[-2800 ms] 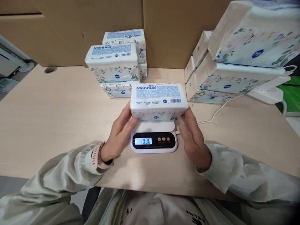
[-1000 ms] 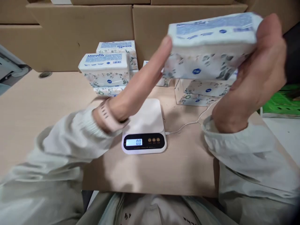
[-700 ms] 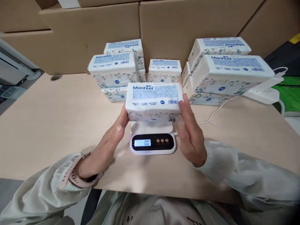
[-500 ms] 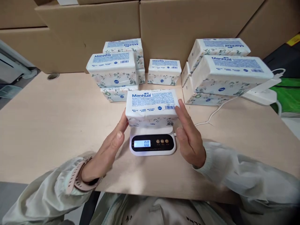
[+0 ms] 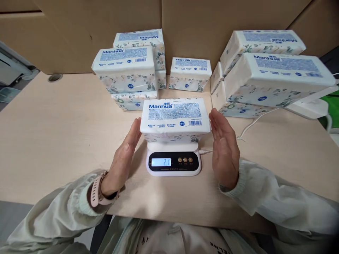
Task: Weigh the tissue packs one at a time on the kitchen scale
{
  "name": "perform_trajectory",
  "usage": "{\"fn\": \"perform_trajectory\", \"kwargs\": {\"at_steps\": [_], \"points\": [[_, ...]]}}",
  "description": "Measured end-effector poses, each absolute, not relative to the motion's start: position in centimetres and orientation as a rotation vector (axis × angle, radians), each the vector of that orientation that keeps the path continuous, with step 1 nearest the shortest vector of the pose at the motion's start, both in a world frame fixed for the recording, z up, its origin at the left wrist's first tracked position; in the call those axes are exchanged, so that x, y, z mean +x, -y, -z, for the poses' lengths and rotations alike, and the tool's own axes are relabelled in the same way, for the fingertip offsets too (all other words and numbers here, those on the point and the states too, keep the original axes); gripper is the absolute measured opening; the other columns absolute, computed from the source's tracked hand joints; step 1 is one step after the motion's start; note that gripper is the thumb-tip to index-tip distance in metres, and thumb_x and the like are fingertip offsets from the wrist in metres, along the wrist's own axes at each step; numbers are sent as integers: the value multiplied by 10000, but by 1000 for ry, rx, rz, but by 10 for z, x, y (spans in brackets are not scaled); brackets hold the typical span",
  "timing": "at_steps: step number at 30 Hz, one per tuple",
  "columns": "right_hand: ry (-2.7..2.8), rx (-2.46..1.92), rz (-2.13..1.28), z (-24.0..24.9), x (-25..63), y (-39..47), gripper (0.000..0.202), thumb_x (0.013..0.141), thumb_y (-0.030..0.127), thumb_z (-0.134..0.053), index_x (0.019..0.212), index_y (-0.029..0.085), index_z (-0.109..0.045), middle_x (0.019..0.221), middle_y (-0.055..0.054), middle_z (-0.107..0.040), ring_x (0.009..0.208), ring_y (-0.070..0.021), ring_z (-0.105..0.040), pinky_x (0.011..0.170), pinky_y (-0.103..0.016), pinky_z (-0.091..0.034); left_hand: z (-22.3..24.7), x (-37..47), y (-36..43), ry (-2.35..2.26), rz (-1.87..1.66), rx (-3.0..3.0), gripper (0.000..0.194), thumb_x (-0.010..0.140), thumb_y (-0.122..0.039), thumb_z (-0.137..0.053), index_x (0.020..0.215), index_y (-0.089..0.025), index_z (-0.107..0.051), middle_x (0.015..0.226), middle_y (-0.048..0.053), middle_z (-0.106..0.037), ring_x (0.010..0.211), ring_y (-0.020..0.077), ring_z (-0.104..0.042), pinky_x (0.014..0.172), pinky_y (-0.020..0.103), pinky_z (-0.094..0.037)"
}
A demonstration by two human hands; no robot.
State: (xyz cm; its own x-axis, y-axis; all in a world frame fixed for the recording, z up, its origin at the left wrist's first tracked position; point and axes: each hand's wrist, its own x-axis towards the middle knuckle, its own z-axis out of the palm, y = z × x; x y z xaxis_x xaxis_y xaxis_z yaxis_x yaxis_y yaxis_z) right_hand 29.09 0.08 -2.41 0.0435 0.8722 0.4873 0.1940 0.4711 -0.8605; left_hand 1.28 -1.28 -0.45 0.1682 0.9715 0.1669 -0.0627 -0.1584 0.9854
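A white pack of tissues (image 5: 174, 116) with blue Manhua print rests on the kitchen scale (image 5: 173, 173) in front of me. The scale's lit display (image 5: 161, 162) reads 2.1. My left hand (image 5: 123, 157) stands at the pack's left end, fingers stretched out and nearly touching it; whether the fingertips make contact I cannot tell. At the right end, my right hand (image 5: 225, 151) is held upright with flat fingers, close beside the pack. Neither hand grips anything.
Stacked tissue packs stand at the back left (image 5: 124, 70) and back right (image 5: 278, 77), with a single pack (image 5: 189, 74) between them. Cardboard boxes (image 5: 106, 21) line the rear of the desk (image 5: 66, 141). A white cable (image 5: 250, 123) runs on the right; a cable hole (image 5: 55, 78) is at the left.
The scale's reading has gone from 0.0 to 2.1. My right hand has moved off the pack's right end, and my left fingers have straightened. The view has shifted slightly.
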Motion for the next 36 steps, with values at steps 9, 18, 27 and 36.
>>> {"fn": "perform_trajectory", "kwargs": {"at_steps": [9,18,27,36], "points": [[1457,-994,-721,25,293,1,531,1125,382,-457,1655,403,-475,1755,19,-476,1657,-285,-420,1402,-570,-347,0,15,11,-992,-1347,1331,451,1128,-486,-452,1501,-374,-677,1641,-24,-593,1595,233,-496,1383,439,-376],[1475,-1030,-691,26,294,0,518,1121,421,-433,1634,437,-498,1714,40,-532,1631,-301,-465,1370,-554,-427,1,18,9,-1019,-1422,1252,429,1058,-547,-581,1379,-317,-747,1540,28,-684,1519,273,-589,1352,471,-435],[1539,-1016,-644,26,295,0,528,1137,408,-389,1661,374,-444,1695,-9,-557,1611,-289,-494,1348,-565,-440,8,18,8,-1059,-1437,1161,432,1022,-593,-627,1319,-314,-769,1450,49,-731,1466,276,-627,1354,447,-422],[1480,-977,-669,27,294,0,508,1117,410,-458,1622,388,-508,1660,6,-596,1583,-303,-529,1333,-517,-468,6,19,8,-1019,-1455,1185,391,1055,-533,-621,1334,-308,-776,1442,28,-746,1409,232,-669,1268,363,-510]]}}
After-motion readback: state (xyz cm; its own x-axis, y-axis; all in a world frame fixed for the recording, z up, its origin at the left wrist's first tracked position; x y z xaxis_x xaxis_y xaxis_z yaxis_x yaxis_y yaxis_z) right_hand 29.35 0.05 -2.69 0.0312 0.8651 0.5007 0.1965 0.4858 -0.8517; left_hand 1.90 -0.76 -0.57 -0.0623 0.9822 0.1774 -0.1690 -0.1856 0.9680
